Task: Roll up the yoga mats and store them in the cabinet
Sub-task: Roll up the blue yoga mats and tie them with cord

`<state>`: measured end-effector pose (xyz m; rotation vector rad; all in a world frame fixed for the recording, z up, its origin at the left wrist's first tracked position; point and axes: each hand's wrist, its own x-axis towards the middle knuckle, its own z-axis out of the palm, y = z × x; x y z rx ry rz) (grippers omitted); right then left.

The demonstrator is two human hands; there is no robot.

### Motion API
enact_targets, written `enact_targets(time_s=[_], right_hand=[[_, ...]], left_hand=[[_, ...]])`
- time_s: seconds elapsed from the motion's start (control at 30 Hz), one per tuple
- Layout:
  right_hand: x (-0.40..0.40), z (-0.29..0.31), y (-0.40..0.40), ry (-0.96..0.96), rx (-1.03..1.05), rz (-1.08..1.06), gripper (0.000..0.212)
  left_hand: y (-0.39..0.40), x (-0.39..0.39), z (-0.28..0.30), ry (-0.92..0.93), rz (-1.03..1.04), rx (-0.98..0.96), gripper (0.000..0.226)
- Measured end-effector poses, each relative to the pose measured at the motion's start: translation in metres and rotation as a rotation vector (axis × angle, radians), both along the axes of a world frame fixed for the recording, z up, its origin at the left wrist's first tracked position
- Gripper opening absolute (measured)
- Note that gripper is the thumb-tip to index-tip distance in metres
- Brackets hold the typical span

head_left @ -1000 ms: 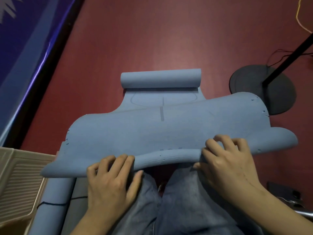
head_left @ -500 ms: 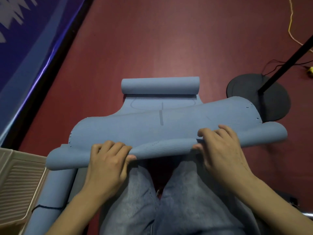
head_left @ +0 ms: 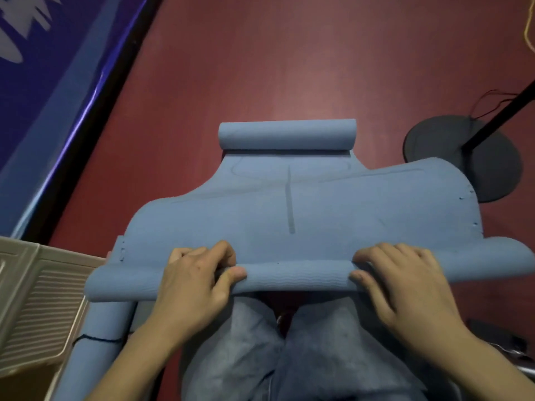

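A blue yoga mat [head_left: 304, 215] lies across the red floor in front of my knees, its far end curled into a roll [head_left: 286, 134]. Its near edge is folded over into a small tight roll [head_left: 295, 277] just above my lap. My left hand [head_left: 194, 282] grips this near roll left of centre, fingers curled over the top and thumb at the front. My right hand [head_left: 405, 282] grips it right of centre the same way. A second blue mat [head_left: 95, 337], rolled up and tied with a dark string, lies by my left leg.
A beige slatted panel [head_left: 37, 299] stands at the lower left. A blue banner with a black edge [head_left: 58, 82] runs along the left. A black round stand base [head_left: 463, 157] with a pole and cables sits at the right on the red floor.
The near edge of the mat has been folded over and rolled away from me into a tighter roll. Both hands moved forward with it and spread wider apart.
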<state>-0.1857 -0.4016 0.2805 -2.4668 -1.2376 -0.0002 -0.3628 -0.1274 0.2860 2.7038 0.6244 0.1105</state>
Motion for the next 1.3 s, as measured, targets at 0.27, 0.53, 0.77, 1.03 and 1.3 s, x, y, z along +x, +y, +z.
enact_targets(time_s=[0.27, 0.53, 0.77, 1.03, 1.3], right_hand=[[-0.002, 0.007, -0.002, -0.149, -0.098, 0.01, 0.037], [0.0, -0.001, 0.004, -0.26, -0.119, 0.017, 0.033], [0.01, -0.002, 0.018, -0.129, -0.097, -0.007, 0.031], [0.016, 0.007, 0.026, -0.102, -0.115, -0.025, 0.018], [0.015, 0.015, 0.022, -0.144, -0.099, -0.038, 0.021]], left_hand=[[-0.01, 0.009, 0.002, 0.006, 0.068, 0.076, 0.028], [-0.022, -0.006, -0.002, -0.163, 0.047, 0.26, 0.028], [-0.026, -0.012, -0.001, -0.103, -0.033, 0.395, 0.049], [-0.015, -0.001, -0.001, -0.078, -0.067, 0.318, 0.047], [0.0, 0.009, 0.003, -0.013, -0.132, 0.355, 0.047]])
